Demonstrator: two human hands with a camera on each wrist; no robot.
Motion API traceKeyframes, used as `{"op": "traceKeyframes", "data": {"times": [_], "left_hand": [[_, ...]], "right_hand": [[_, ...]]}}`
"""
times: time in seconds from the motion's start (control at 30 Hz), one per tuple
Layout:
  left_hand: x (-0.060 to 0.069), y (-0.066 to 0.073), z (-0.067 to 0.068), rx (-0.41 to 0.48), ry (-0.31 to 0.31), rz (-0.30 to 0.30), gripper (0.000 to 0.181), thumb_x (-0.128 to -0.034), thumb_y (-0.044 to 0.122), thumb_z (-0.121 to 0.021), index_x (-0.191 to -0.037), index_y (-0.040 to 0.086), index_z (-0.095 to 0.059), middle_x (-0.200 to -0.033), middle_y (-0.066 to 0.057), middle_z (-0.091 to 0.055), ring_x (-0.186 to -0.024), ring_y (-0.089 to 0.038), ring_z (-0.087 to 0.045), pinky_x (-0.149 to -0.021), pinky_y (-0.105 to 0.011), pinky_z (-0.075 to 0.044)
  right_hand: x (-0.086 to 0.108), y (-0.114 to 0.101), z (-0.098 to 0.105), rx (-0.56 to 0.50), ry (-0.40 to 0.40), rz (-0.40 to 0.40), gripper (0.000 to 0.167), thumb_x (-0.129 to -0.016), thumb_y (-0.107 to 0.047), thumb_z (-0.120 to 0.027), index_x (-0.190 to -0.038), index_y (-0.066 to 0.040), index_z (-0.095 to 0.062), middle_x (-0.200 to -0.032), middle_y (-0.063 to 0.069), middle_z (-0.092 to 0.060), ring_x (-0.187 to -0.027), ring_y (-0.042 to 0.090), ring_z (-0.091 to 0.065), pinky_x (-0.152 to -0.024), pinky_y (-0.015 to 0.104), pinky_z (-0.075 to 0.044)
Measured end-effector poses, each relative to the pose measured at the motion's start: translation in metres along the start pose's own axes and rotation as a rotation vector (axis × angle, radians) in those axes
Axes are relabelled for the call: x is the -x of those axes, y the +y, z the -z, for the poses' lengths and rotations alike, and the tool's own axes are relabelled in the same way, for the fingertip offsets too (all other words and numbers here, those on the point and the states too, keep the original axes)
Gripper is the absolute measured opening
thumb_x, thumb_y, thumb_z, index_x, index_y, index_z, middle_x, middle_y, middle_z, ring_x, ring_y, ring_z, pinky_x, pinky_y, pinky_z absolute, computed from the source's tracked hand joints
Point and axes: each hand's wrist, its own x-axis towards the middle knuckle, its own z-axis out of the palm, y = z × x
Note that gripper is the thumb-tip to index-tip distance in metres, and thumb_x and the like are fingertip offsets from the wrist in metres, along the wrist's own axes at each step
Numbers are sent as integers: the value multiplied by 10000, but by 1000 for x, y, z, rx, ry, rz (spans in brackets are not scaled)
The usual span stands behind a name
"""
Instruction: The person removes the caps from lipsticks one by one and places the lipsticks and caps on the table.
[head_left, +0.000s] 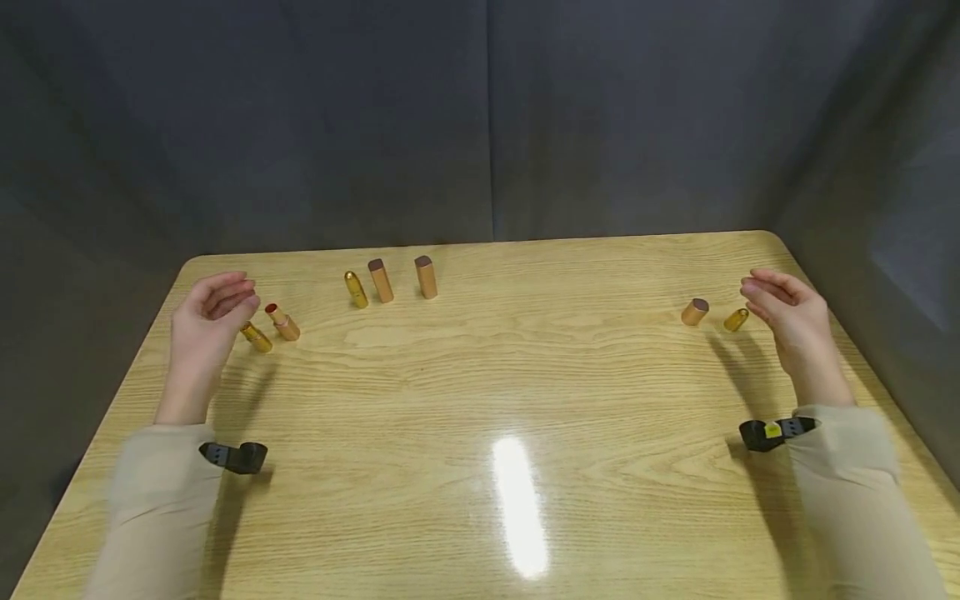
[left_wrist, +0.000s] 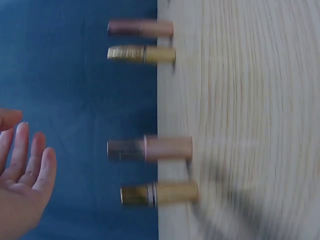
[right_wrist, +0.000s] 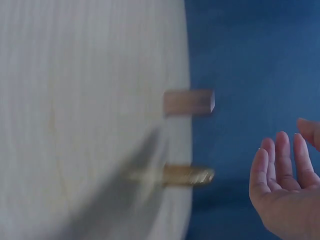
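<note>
A: Head view, hand poses?
B: Both forearms extended over the counter (head_left: 480, 375), hands raised, fingers softly bent. Left hand (head_left: 204, 327): thumb tip near the fingertips, just beside a gold tube (head_left: 257, 338) and a rose-gold lipstick (head_left: 286, 326), both upright. Right hand (head_left: 799, 325): near a short gold cylinder (head_left: 737, 320) and a short copper cylinder (head_left: 694, 312). Three more tubes (head_left: 382, 283) stand toward the back edge, left of centre.
A: Left wrist view?
B: Left grip loosely spread, fingers slightly fanned, thumb bent above them. Standing tubes blurred, apart from the hand.
A: Right wrist view?
B: Right grip likewise spread, fingertips upward in frame, thumb bent toward the index finger. Both cylinders blurred, apart from the fingers.
</note>
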Motion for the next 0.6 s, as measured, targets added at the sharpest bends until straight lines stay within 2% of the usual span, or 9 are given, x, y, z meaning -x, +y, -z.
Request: {"op": "traceKeyframes", "data": {"times": [0.07,0.17,0.27,0.43,0.6], "left_hand": [[0,2,-12,-96,-21,-15,263,-916,86,-619,-1124,241,-578,-1008,193,-588,-955,65,-559,-800,-27,-443],[-2,2,-30,-221,-60,-29,275,-930,111,-599,-1193,182,-564,-1015,216,-557,-966,76,-539,-814,-31,-436],[-7,-1,-46,-287,-99,-21,344,-940,127,-585,-1275,70,-532,-1076,137,-563,-966,83,-520,-820,-41,-436],[-15,-11,-70,-300,-107,27,397,-937,85,-565,-1317,-9,-500,-1237,-121,-563,-940,67,-504,-836,-62,-433],[-25,-21,-86,-276,-51,78,385,-923,48,-562,-1305,10,-525,-1258,-159,-556,-929,16,-521,-792,-78,-445]], "right_hand": [[1,-1,-11,13,-24,12,209,-880,29,-625,-994,-138,-682,-894,-74,-715,-811,22,-666,-707,113,-527],[1,-1,-27,38,-70,26,204,-882,21,-626,-992,-141,-683,-895,-76,-714,-817,21,-665,-719,111,-527],[2,3,-41,75,-116,33,204,-890,10,-623,-1000,-152,-680,-908,-83,-707,-834,18,-656,-739,107,-522],[2,10,-64,177,-178,13,183,-907,-41,-623,-1034,-170,-652,-939,-114,-693,-856,5,-635,-750,106,-509],[2,14,-83,304,-206,-25,159,-923,-108,-622,-1054,-199,-622,-946,-155,-671,-864,-21,-623,-726,93,-491]]}}
